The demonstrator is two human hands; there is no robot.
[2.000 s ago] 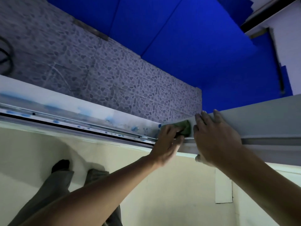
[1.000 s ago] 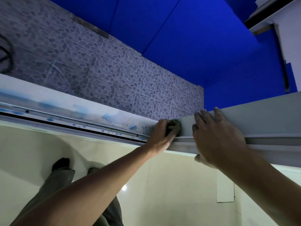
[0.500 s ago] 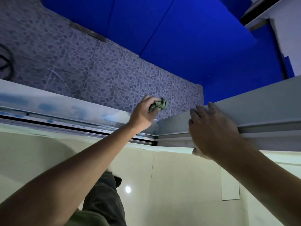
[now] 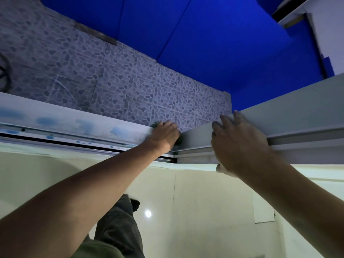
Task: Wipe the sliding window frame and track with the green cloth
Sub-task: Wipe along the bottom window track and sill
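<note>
On the frame (image 4: 74, 121), hands (image 4: 164, 134) gripping cloth (image 4: 154, 124)

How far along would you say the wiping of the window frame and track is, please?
Nothing looks finished. The left hand presses the green cloth onto the frame beside the sliding panel, where the right hand rests. Blue smears along the frame and specks in the track remain.

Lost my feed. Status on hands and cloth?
Left hand grips cloth on frame by sash end. Right hand flat on sash. Nothing blocking track.
</note>
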